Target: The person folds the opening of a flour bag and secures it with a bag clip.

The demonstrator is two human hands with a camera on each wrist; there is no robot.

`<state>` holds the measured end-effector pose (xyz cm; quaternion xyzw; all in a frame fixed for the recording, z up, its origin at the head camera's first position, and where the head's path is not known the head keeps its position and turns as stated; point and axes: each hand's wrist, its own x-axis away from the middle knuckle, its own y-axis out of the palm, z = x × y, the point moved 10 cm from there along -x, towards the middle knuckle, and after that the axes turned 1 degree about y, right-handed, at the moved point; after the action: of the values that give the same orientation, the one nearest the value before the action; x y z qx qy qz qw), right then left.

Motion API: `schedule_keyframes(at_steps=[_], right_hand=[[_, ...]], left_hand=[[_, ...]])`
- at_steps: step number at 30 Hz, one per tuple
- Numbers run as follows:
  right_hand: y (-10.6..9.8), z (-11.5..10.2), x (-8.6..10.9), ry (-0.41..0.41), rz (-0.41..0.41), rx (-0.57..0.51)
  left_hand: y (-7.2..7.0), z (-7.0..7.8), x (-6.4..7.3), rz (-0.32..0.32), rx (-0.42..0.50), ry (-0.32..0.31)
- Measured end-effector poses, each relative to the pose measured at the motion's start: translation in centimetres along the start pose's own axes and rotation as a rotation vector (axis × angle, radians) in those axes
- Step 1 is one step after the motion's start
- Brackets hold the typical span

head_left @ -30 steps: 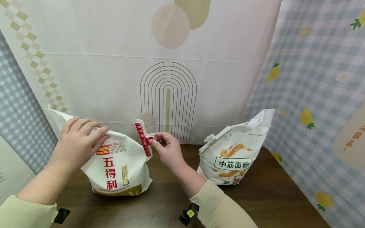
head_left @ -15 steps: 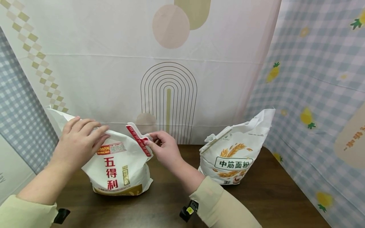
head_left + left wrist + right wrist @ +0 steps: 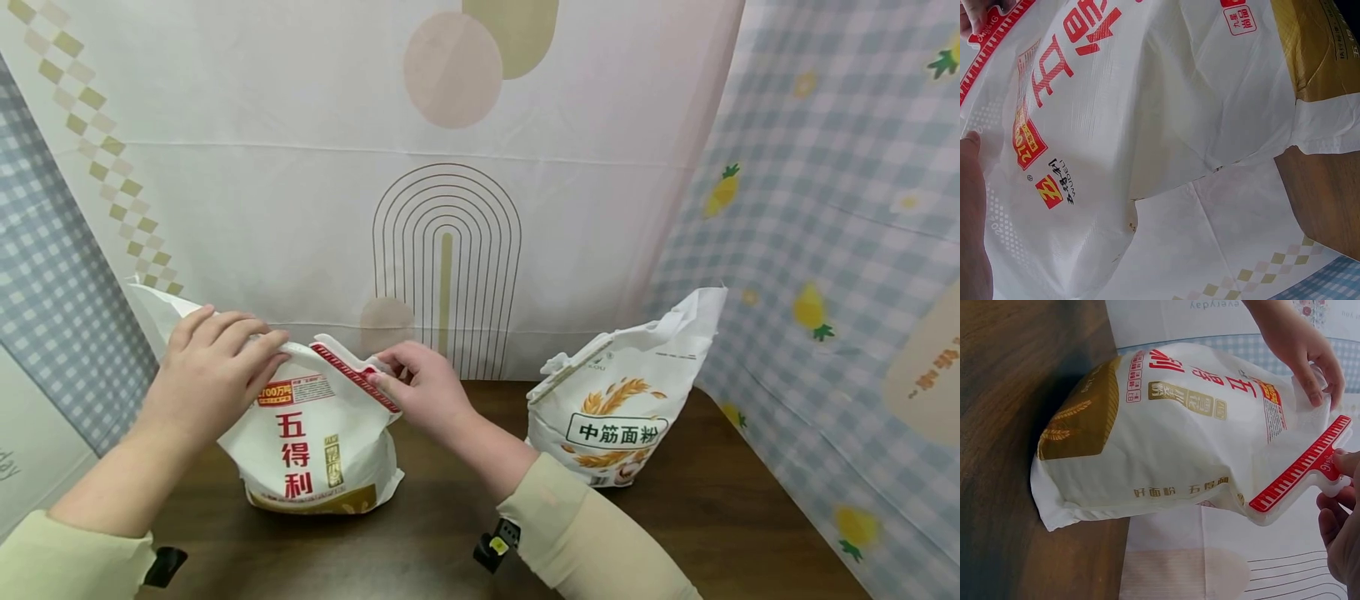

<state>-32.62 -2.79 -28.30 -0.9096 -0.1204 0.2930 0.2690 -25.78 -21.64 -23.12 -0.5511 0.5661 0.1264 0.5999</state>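
Observation:
A white flour bag (image 3: 311, 450) with red lettering stands on the left of the table in the head view. My left hand (image 3: 213, 367) grips its folded top edge, thumb in front, as the right wrist view also shows. A long red-and-white bag clip (image 3: 1300, 469) lies slantwise along the bag's upper right edge. My right hand (image 3: 427, 387) pinches the clip's handle between thumb and fingers. Whether the clip's far jaw is behind the bag, I cannot tell. In the left wrist view, the bag's printed front (image 3: 1085, 156) fills most of the picture.
A second white flour bag (image 3: 615, 429) with wheat print stands to the right, a pale clip (image 3: 573, 367) across its upper left corner. Both bags stand on a dark wooden table (image 3: 720, 517). Patterned cloths (image 3: 600, 208) hang behind and at the sides.
The clip has tilted leftward and come down from nearly upright to lie along the bag's upper right edge. My right hand moved slightly left with it. My left hand kept its hold.

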Motion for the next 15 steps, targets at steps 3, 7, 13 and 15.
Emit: schedule_keyframes(at_steps=[3,7,13,15], right_hand=[[0.15,-0.12,-0.09,-0.008,-0.013,0.023],[0.32,-0.33,-0.16,-0.017,-0.033,0.047],[0.55,-0.69,-0.26,-0.028,-0.052,0.093],[0.77,-0.97,-0.29,-0.043,-0.063,0.128]], left_hand=[[0.10,-0.01,0.00,-0.007,0.003,0.000],[0.26,0.01,0.04,-0.028,0.002,0.005],[0.01,-0.05,0.02,-0.007,-0.001,0.013],[-0.11,-0.10,0.03,0.002,0.002,0.010]])
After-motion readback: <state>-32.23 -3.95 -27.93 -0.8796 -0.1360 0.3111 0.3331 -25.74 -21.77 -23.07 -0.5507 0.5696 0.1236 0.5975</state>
